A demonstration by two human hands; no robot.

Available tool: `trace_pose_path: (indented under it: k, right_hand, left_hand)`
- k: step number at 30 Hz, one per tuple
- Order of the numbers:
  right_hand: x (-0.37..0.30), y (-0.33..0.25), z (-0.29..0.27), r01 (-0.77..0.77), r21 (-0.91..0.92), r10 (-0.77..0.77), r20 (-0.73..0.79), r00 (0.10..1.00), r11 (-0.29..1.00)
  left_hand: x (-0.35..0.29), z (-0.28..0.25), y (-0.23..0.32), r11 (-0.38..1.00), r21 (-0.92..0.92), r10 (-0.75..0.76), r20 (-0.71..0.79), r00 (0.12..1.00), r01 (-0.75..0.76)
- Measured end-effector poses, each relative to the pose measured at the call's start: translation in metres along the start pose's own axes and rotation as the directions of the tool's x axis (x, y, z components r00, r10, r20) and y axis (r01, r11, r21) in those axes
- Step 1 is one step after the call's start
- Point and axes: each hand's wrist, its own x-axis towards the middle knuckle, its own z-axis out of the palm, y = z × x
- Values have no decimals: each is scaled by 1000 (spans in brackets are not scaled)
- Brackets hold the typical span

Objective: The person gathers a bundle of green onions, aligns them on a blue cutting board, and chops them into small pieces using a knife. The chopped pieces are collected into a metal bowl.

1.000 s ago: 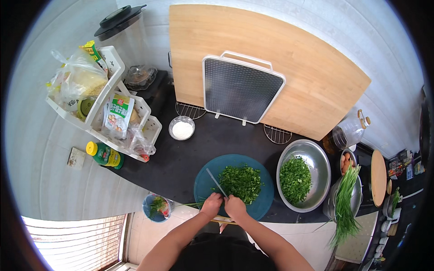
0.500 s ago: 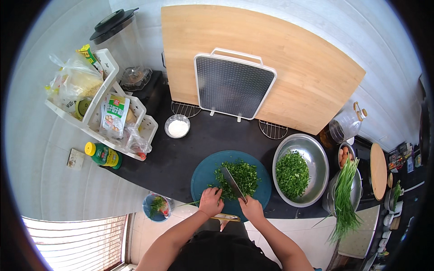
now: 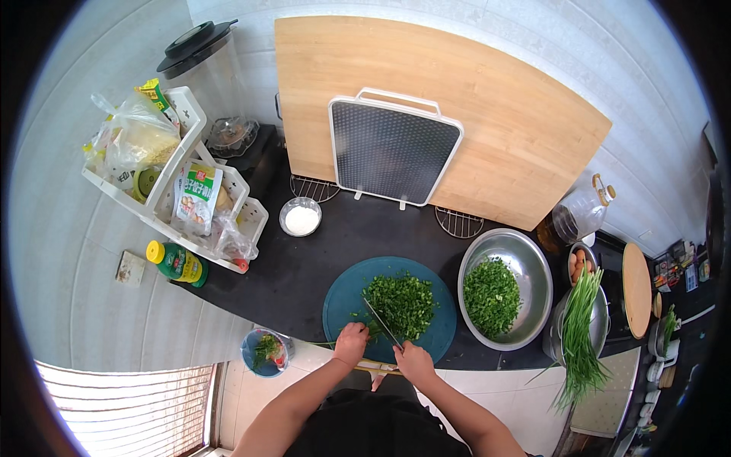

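My right hand point(image 3: 415, 362) is wrapped round the handle of a kitchen knife point(image 3: 382, 321), its blade slanting up and left over a round teal cutting board point(image 3: 339, 293). Just left of the blade, my left hand point(image 3: 351, 343) has its fingers curled down on a few garlic chive stalks point(image 3: 324, 343), whose ends trail leftward off the board. A heap of finely chopped garlic chives point(image 3: 405, 301) covers the board's middle, beyond and right of the knife. More chopped greens point(image 3: 491, 297) fill part of a steel bowl point(image 3: 537, 274) to the right.
Long whole chives point(image 3: 582, 327) lie across a pot point(image 3: 601, 308) at the right, near a bowl of eggs point(image 3: 580, 263). A small bowl of white powder point(image 3: 301, 220) stands behind. At left are a white rack point(image 3: 145, 204) and a yellow-capped bottle point(image 3: 177, 263). A scraps bin point(image 3: 266, 353) sits below.
The knife and my right hand have shifted left and slightly nearer me, bringing the blade closer to my left hand. My left hand has stayed nearly in place on the stalks.
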Motion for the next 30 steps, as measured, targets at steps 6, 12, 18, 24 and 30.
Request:
trace_pose_path:
  k: [6, 12, 18, 24, 30]
  right_hand:
    - [9, -2, 18, 4, -107, 8, 109, 994, 994]
    - [51, -32, 39, 17, -119, -4, 104, 995, 993]
    - [50, -20, 20, -26, 134, 35, -66, 997, 991]
    - [13, -12, 7, 1, 3, -1, 31, 1000, 1000]
    - [11, -5, 28, 35, -89, -24, 125, 992, 995]
  left_hand:
    - [1, 8, -5, 998, -10, 55, 47, 997, -55]
    - [3, 3, -4, 994, -17, 113, 34, 993, -112]
    - [1, 1, -3, 997, 7, 83, 41, 996, -83]
    - [0, 8, -7, 997, -13, 71, 14, 997, -71]
    - [0, 8, -9, 995, -34, 90, 61, 994, -88]
